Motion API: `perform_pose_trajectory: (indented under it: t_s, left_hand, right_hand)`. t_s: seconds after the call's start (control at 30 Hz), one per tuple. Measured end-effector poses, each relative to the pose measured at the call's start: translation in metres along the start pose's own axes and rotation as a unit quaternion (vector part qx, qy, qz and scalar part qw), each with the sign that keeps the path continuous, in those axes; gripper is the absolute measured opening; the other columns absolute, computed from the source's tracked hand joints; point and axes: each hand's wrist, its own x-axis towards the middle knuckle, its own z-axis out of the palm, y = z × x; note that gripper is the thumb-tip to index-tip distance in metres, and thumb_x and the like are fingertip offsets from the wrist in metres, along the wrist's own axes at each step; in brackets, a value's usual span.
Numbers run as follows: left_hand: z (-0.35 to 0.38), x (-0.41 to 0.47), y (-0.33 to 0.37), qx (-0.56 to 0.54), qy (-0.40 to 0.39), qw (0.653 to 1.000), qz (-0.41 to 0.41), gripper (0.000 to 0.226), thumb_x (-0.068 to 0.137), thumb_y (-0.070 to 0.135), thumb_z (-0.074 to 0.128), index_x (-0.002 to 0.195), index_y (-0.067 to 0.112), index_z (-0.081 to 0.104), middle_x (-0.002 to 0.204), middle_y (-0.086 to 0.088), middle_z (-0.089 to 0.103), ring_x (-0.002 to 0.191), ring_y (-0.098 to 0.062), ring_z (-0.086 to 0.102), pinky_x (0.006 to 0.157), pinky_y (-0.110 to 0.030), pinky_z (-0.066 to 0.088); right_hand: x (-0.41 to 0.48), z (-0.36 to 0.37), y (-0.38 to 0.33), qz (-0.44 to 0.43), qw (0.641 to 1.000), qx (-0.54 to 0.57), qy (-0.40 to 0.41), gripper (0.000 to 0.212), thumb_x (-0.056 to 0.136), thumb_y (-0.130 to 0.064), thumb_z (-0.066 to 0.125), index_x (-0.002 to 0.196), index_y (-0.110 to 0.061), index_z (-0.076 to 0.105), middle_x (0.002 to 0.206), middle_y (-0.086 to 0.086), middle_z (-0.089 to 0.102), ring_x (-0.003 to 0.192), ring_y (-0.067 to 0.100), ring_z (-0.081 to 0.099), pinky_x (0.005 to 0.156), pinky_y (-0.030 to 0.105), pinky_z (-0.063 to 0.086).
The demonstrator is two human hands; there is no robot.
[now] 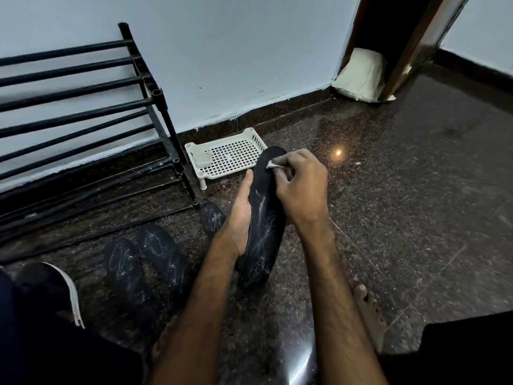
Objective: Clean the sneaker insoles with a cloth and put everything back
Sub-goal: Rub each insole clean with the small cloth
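Insole (263,226) in left hand (241,215), cloth (270,164) in right hand (301,190).
Left fingers grasp its edge; right fingertips pinch cloth just beyond left thumb.

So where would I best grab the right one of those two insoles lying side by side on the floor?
Probably its right long edge, coming from the right. That insole lies flat and thin, the other insole crowds its left side, and bare floor lies to its right, leaving room for fingertips to slip under.
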Motion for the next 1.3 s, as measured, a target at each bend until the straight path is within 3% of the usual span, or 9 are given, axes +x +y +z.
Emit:
perform_pose_trajectory:
  t_s: [0.17,0.27,0.37,0.47,0.57,0.77,0.93,1.13,1.3]
  left_hand:
    - [-0.009,0.003,0.002,0.02,0.01,1.0,-0.004,0.068,0.098,0.064,0.034,0.109,0.012,0.076,0.106,-0.013,0.073,0.098,-0.024,0.069,0.089,-0.037,0.051]
    - [-0.008,0.004,0.003,0.02,-0.002,1.0,-0.009,0.067,0.1,0.06,0.032,0.102,0.01,0.076,0.092,-0.01,0.074,0.082,-0.021,0.071,0.076,-0.032,0.057]
    - [-0.005,0.005,-0.001,0.047,-0.007,0.999,-0.014,0.066,0.099,0.063,0.033,0.122,0.012,0.068,0.115,-0.013,0.07,0.105,-0.025,0.065,0.097,-0.042,0.046]
    - [-0.006,0.006,-0.001,0.027,-0.004,0.999,-0.023,0.069,0.097,0.068,0.032,0.117,0.016,0.073,0.12,-0.014,0.069,0.11,-0.027,0.066,0.094,-0.043,0.051]
    - [-0.012,0.007,0.001,0.031,-0.004,0.999,-0.022,0.073,0.095,0.071,0.03,0.117,0.016,0.072,0.113,-0.014,0.071,0.101,-0.027,0.067,0.088,-0.045,0.048]
    - [-0.005,0.008,-0.008,0.037,-0.021,0.999,-0.024,0.072,0.097,0.068,0.033,0.139,0.014,0.055,0.132,-0.016,0.06,0.122,-0.03,0.055,0.105,-0.05,0.04]
    - [-0.016,0.008,-0.006,0.028,0.031,0.999,-0.017,0.077,0.094,0.07,0.035,0.135,0.008,0.058,0.118,-0.02,0.066,0.106,-0.03,0.064,0.084,-0.041,0.054]
    - [-0.015,0.008,-0.014,0.039,0.025,0.999,-0.004,0.064,0.099,0.061,0.035,0.118,0.008,0.066,0.106,-0.013,0.069,0.092,-0.023,0.067,0.078,-0.034,0.056]
    - [-0.019,0.007,-0.009,0.077,0.033,0.996,-0.012,0.075,0.096,0.068,0.027,0.116,0.01,0.071,0.108,-0.016,0.072,0.092,-0.026,0.071,0.08,-0.041,0.052]
  right_hand:
    - [0.0,-0.012,0.006,-0.018,0.98,-0.001,-0.197,0.014,0.085,-0.004,0.069,0.089,-0.015,0.076,0.094,-0.008,0.063,0.083,0.0,0.059,0.087,0.014,0.05]
    - [0.003,-0.017,0.019,0.015,0.995,-0.044,-0.088,0.016,0.087,-0.002,0.066,0.09,-0.015,0.075,0.096,-0.005,0.063,0.085,0.005,0.059,0.089,0.025,0.054]
    - [0.005,-0.011,0.008,-0.003,0.999,-0.032,0.001,0.014,0.089,-0.005,0.066,0.099,-0.012,0.072,0.103,-0.004,0.06,0.091,0.003,0.056,0.094,0.02,0.051]
    - [0.006,-0.008,-0.001,-0.034,0.994,0.004,-0.106,0.011,0.088,-0.007,0.069,0.097,-0.013,0.073,0.101,-0.008,0.059,0.089,-0.001,0.054,0.094,0.014,0.046]
    - [0.006,-0.011,0.01,-0.016,0.976,-0.017,-0.217,0.015,0.083,-0.005,0.071,0.086,-0.019,0.077,0.093,-0.009,0.064,0.084,0.004,0.061,0.088,0.027,0.054]
    - [0.006,-0.008,0.005,0.014,0.999,-0.034,0.006,0.014,0.089,-0.006,0.066,0.101,-0.012,0.072,0.102,-0.005,0.059,0.091,0.004,0.055,0.094,0.019,0.05]
    - [-0.003,-0.006,0.007,0.021,0.969,0.026,-0.245,0.008,0.085,-0.008,0.072,0.088,-0.014,0.076,0.093,-0.007,0.065,0.082,0.0,0.059,0.088,0.022,0.053]
    - [-0.002,-0.006,0.03,0.062,0.996,-0.048,-0.038,0.012,0.087,-0.006,0.069,0.095,-0.015,0.074,0.098,-0.005,0.061,0.09,0.008,0.06,0.092,0.026,0.053]
    - [-0.007,-0.009,0.029,0.063,0.974,-0.009,-0.219,0.016,0.083,-0.002,0.069,0.083,-0.016,0.078,0.089,-0.008,0.067,0.079,0.003,0.062,0.082,0.025,0.056]
